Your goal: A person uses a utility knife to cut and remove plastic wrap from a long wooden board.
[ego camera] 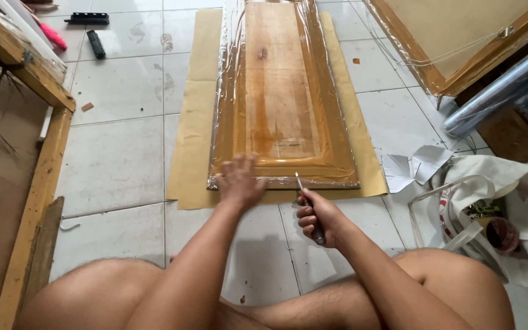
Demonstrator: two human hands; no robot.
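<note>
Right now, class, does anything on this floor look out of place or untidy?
Yes. Torn white paper scraps lie loose on the tiles right of the wrapped wooden panel, and two small brown chips are scattered about.

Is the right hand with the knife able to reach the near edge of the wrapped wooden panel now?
Probably yes. The right hand holds the knife with its tip at the panel edge, and nothing lies between.

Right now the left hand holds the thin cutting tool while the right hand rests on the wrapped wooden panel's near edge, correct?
Sides swapped. The head view shows the right hand holding the cutting tool, while the left hand rests on the wrapped wooden panel at its near edge.
</note>
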